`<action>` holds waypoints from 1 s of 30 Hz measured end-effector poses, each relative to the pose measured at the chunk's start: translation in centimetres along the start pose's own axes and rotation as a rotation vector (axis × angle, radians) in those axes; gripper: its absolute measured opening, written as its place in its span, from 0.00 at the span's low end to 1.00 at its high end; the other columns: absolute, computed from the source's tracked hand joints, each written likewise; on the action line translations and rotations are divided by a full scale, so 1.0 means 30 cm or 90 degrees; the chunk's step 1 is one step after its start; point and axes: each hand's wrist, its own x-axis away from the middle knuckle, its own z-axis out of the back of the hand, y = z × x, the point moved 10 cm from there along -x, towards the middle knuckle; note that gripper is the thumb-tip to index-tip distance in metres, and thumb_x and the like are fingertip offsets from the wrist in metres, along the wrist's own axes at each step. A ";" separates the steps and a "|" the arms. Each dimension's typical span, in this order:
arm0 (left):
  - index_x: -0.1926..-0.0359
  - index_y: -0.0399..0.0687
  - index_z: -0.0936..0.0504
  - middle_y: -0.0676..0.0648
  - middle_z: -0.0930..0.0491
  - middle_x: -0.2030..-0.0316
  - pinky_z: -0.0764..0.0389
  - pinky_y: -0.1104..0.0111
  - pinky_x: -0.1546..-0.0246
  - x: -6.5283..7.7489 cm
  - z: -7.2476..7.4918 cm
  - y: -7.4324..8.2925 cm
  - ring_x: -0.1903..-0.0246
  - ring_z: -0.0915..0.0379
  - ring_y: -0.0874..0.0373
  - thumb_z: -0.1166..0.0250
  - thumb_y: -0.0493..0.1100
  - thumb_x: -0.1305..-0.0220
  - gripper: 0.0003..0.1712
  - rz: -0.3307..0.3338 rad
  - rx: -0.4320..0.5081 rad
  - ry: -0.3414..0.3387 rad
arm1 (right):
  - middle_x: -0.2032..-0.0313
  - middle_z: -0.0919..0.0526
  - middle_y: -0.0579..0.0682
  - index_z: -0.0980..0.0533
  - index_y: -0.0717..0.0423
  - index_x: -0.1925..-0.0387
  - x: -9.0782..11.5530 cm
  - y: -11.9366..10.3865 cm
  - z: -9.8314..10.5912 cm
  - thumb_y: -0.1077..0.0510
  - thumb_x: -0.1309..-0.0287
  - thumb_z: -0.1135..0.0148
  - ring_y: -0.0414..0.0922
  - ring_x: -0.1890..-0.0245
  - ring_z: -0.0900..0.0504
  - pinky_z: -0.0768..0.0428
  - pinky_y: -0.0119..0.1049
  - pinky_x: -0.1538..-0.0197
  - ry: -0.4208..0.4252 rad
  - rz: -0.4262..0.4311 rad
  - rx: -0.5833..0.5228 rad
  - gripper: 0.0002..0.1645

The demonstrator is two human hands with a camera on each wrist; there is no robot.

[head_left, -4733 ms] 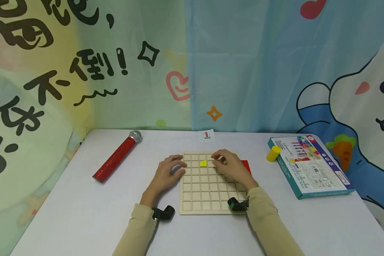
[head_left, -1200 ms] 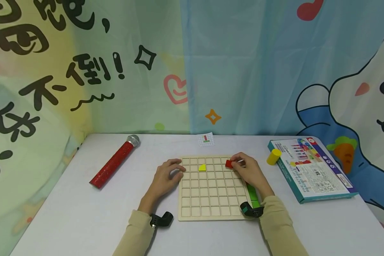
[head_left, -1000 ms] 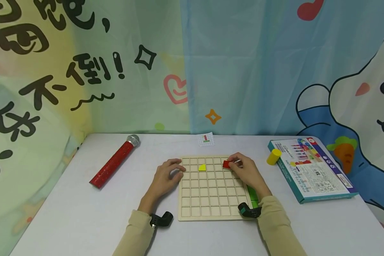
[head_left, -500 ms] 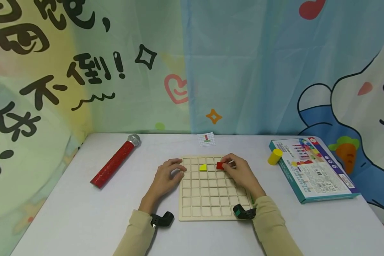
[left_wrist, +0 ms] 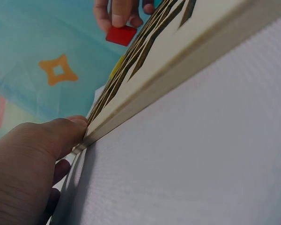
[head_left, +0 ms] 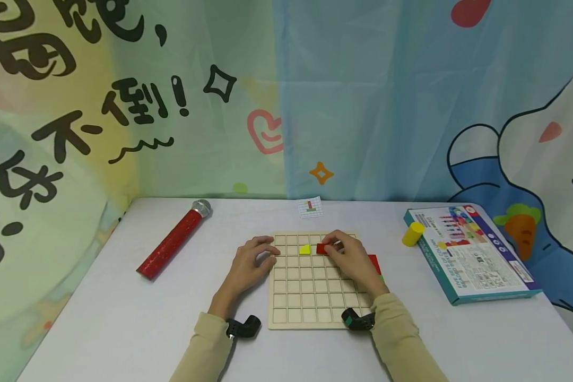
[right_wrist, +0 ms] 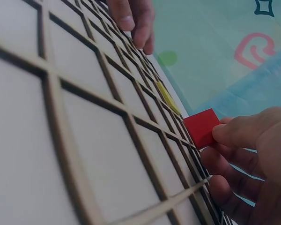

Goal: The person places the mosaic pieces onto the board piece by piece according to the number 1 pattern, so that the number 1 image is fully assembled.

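Note:
A pale wooden grid board (head_left: pixel 296 313) lies on the table in front of me. A yellow tile (head_left: pixel 305 249) with one corner cut away sits in a cell of its second row. My right hand (head_left: pixel 354 261) pinches a small red tile (head_left: pixel 321 249) between thumb and fingers, just right of the yellow one. In the right wrist view, this red tile (right_wrist: pixel 201 126) stands tilted close over the grid. My left hand (head_left: pixel 249 268) rests at the board's upper left edge, its thumb (left_wrist: pixel 65 133) touching the side.
A red piece (head_left: pixel 374 263) and a bit of green show beside the board, partly hidden by the right arm. A small pattern card (head_left: pixel 310 207) lies behind. A red microphone (head_left: pixel 174 240) is at left; a yellow cylinder (head_left: pixel 413 234) and flat box (head_left: pixel 468 254) are at right.
The right hand has brought the red tile leftward across the board's upper rows, from the right side to near the yellow tile. The left hand keeps its place at the edge.

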 end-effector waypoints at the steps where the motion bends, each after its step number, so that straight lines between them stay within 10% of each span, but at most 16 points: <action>1: 0.59 0.57 0.17 0.48 0.25 0.43 0.36 0.47 0.44 -0.001 0.002 -0.001 0.41 0.30 0.49 0.37 0.44 0.38 0.07 0.001 0.000 -0.001 | 0.58 0.19 0.51 0.24 0.51 0.57 -0.003 -0.002 -0.002 0.60 0.38 0.42 0.46 0.61 0.19 0.23 0.38 0.57 0.002 0.000 0.002 0.07; 30: 0.59 0.55 0.17 0.47 0.24 0.44 0.36 0.45 0.43 0.003 -0.002 0.005 0.42 0.29 0.48 0.37 0.44 0.39 0.07 -0.015 -0.013 0.012 | 0.62 0.18 0.49 0.22 0.52 0.60 -0.012 -0.027 -0.026 0.60 0.40 0.40 0.43 0.65 0.22 0.25 0.39 0.59 0.048 0.009 0.067 0.06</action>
